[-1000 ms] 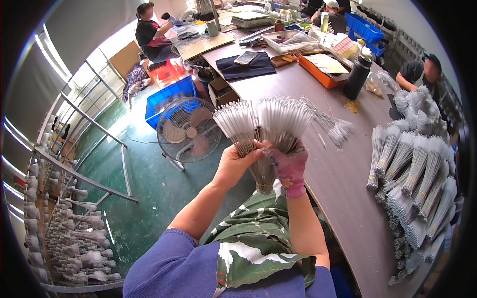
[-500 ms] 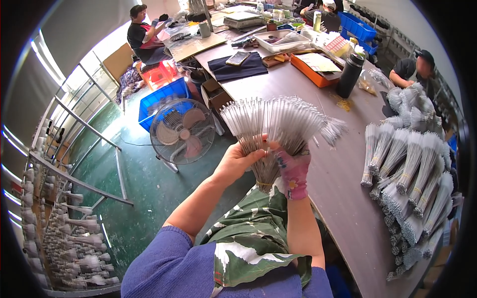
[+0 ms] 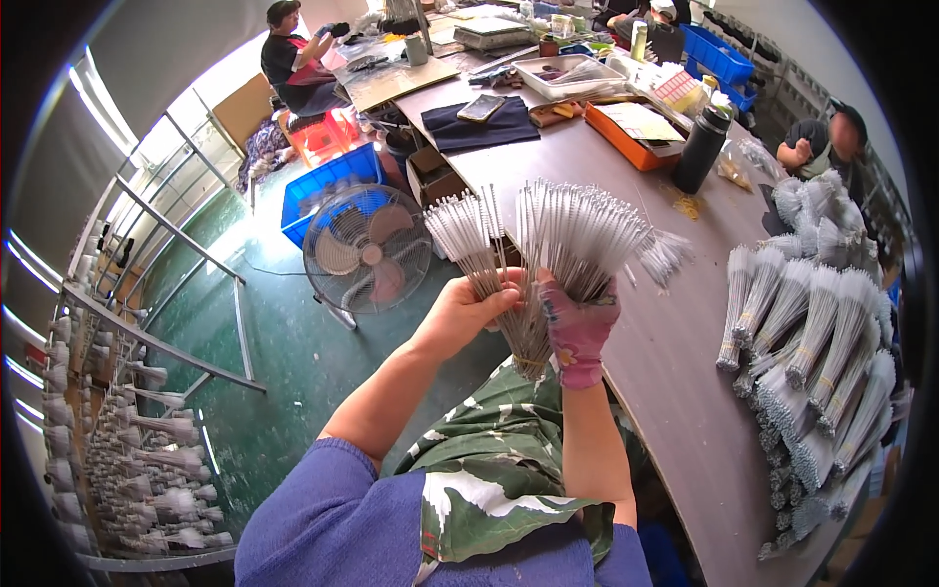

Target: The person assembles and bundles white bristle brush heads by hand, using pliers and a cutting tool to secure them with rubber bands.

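Between my hands is a fanned bundle of thin wire brushes with white bristle tips up and bare wire stems down. A yellowish band circles the stems near their lower end, above my camouflage apron. My bare left hand is closed around the smaller left part of the fan, thumb across the stems. In a pink patterned glove, my right hand grips the larger right part. A gap shows between the two parts at the top. A small loose bunch of similar brushes lies on the table just beyond my right hand.
Many tied brush bundles are piled on the table at right. Farther back stand a black bottle, an orange box and a phone on dark cloth. A floor fan and metal rack stand left. Other people sit around.
The fan of brushes has parted: the left portion has come away from the right, leaving a wider gap between my hands. The whole view has shifted slightly.
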### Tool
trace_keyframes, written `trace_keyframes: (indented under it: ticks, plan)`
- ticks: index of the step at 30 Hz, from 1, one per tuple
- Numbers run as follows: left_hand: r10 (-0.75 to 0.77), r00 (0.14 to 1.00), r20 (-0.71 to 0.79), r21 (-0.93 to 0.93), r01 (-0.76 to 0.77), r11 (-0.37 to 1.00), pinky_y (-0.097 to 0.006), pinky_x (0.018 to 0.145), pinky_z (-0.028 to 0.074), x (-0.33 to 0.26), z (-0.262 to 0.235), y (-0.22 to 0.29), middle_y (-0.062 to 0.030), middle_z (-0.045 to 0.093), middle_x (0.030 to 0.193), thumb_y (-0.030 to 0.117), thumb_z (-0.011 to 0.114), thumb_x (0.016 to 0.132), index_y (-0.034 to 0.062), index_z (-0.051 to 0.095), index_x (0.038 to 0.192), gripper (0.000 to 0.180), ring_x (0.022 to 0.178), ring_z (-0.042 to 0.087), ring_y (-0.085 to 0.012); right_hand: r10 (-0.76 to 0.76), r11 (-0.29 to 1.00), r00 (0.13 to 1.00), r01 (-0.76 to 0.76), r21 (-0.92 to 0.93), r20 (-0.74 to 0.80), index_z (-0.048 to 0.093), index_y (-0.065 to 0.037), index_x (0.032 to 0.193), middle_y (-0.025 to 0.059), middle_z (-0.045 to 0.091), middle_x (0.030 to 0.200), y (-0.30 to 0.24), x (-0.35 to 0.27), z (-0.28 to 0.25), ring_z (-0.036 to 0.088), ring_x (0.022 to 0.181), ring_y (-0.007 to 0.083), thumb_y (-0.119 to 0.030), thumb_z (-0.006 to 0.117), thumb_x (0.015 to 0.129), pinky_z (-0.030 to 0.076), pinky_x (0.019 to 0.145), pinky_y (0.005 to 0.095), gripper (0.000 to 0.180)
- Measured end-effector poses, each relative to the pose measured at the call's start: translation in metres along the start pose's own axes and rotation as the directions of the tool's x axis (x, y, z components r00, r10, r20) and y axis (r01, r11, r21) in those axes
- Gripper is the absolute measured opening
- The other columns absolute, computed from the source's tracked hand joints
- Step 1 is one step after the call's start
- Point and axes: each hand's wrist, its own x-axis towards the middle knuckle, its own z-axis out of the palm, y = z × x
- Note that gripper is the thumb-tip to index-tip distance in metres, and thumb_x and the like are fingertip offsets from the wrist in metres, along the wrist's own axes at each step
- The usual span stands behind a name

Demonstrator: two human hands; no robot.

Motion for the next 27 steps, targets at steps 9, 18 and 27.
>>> trace_keyframes:
  ticks: [9, 18, 27]
  plan:
    - [0.068, 0.998, -0.004, -0.033, -0.068, 0.997, -0.022, 0.07, 0.046, -0.006, 0.003, 0.001, -0.0006, 0.064, 0.098, 0.019, 0.056, 0.091, 0.0101, 0.052, 0.121, 0.032, 0.09, 0.061, -0.0088, -0.003, 0.999, 1.0, 0.002, -0.035, -0.031, 0.051, 0.001, 0.11, 0.0079, 0.062, 0.095, -0.008, 0.005, -0.004, 0.061, 0.079, 0.0151, 0.0, 0.073, 0.068, 0.05, 0.07, 0.0266, 0.047]
    - [0.07, 0.994, 0.085, -0.147, -0.057, 0.987, -0.033, 0.085, 0.05, 0.009, 0.015, 0.003, -0.0059, 0.063, 0.099, 0.014, 0.052, 0.092, 0.0031, 0.052, 0.117, 0.028, 0.095, 0.061, -0.0178, 0.013, 1.0, 0.995, -0.012, 0.015, -0.101, 0.052, 0.001, 0.11, 0.0068, 0.061, 0.095, -0.012, 0.012, -0.021, 0.06, 0.08, 0.0145, -0.001, 0.074, 0.068, 0.049, 0.073, 0.0256, 0.048]
    - [-0.016, 0.992, 0.124, -0.122, 0.031, 0.992, -0.027, 0.081, 0.049, 0.017, 0.03, 0.018, -0.004, 0.062, 0.101, 0.014, 0.052, 0.092, 0.004, 0.051, 0.122, 0.032, 0.093, 0.06, -0.0111, 0.023, 1.0, 0.99, -0.021, 0.014, -0.136, 0.053, 0.0, 0.11, 0.0046, 0.061, 0.095, -0.015, 0.017, -0.032, 0.059, 0.082, 0.0128, -0.003, 0.076, 0.068, 0.048, 0.074, 0.0248, 0.048]
